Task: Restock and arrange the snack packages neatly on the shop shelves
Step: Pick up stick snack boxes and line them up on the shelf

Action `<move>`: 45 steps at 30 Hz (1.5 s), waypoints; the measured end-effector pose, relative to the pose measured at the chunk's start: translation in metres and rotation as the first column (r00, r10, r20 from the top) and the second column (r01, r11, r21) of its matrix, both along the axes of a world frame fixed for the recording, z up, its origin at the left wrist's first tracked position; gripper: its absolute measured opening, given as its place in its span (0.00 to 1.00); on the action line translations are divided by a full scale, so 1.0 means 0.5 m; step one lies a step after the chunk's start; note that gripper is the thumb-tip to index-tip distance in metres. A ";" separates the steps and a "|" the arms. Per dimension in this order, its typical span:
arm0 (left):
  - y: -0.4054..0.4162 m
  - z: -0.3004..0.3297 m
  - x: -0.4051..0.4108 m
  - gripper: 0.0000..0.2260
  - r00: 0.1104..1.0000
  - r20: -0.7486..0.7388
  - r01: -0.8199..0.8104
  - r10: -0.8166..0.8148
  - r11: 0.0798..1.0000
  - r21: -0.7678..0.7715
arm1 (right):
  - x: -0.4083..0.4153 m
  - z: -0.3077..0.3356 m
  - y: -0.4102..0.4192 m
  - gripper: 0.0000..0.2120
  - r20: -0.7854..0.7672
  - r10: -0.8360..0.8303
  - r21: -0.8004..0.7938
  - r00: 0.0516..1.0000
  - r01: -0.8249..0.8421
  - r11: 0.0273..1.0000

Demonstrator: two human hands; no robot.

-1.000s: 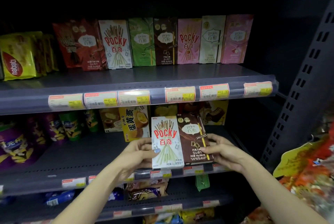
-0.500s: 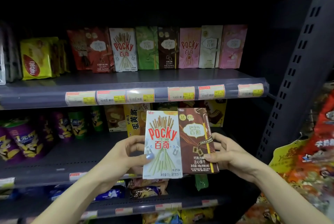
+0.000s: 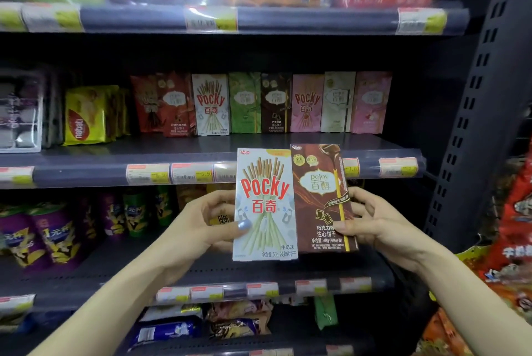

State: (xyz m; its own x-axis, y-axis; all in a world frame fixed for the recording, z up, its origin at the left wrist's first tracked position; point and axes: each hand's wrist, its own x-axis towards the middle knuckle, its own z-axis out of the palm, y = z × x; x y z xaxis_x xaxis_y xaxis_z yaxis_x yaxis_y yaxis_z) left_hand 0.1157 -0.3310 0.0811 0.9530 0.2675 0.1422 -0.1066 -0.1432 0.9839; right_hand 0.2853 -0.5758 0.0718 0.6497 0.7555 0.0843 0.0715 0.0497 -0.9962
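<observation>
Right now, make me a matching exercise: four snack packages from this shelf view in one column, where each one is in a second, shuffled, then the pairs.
Things:
1. white Pocky box
2. brown Pejoy box
3. yellow Nabati pack
4. purple snack canister

Places:
A. lower shelf, left side
B. held in the right hand
C. middle shelf, left of the box row
D. held in the left hand

Pairs: 1-D, 2-B, 3-C, 4-A
</observation>
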 end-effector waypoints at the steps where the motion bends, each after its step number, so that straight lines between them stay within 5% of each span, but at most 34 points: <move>1: 0.002 0.011 0.002 0.22 1.000 0.015 -0.006 0.006 1.000 0.005 | 0.002 0.012 0.004 0.34 0.011 -0.006 0.008 1.000 0.006 1.000; 5: 0.017 0.050 0.020 0.21 0.999 0.052 -0.010 0.009 1.000 0.012 | 0.016 0.058 0.028 0.35 0.054 -0.029 0.052 0.998 0.027 0.998; 10: 0.046 0.100 0.050 0.20 0.993 0.092 -0.073 0.069 0.997 0.033 | 0.040 0.110 0.072 0.20 0.083 -0.076 0.126 0.994 0.065 0.990; 19: 0.111 0.172 0.132 0.20 0.984 0.135 -0.122 0.120 0.993 0.007 | 0.116 0.192 0.166 0.13 0.103 -0.156 0.170 0.982 0.137 0.976; 32: 0.282 0.183 0.246 0.24 0.960 0.087 -0.261 0.265 0.964 -0.047 | 0.271 0.207 0.267 0.25 0.059 -0.259 0.003 0.964 0.259 0.966; 45: 0.364 0.189 0.305 0.18 0.880 0.068 -0.471 0.470 0.846 0.251 | 0.336 0.228 0.341 0.32 0.267 -0.387 -0.109 0.883 0.427 0.898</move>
